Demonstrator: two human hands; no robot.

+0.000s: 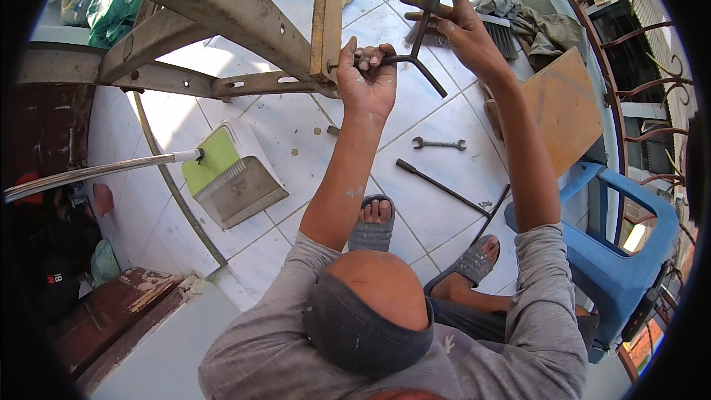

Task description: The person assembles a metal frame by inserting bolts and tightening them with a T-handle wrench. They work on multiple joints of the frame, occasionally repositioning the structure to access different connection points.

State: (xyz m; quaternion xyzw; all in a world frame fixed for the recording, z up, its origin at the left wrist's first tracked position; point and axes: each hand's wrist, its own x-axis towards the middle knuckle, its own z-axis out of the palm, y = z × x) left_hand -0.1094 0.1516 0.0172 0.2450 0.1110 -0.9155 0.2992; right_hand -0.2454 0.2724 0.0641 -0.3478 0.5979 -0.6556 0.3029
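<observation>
a white tiled floor [296,133] fills the middle of the frame, with a curved railing [629,44] at the right edge. at upper centre the left hand [365,78] is clenched around one arm of a dark cross-shaped wrench [416,48], just beside a rusty metal frame [244,22] that crosses the upper left. the right hand [455,18], upper right of centre, grasps the top arm of the wrench, forefinger stretched out. below them on the tiles lie a small spanner [439,144] and a dark rod [437,185]. a dustpan [233,178] sits left of centre, a blue plastic chair [622,244] at lower right.
</observation>
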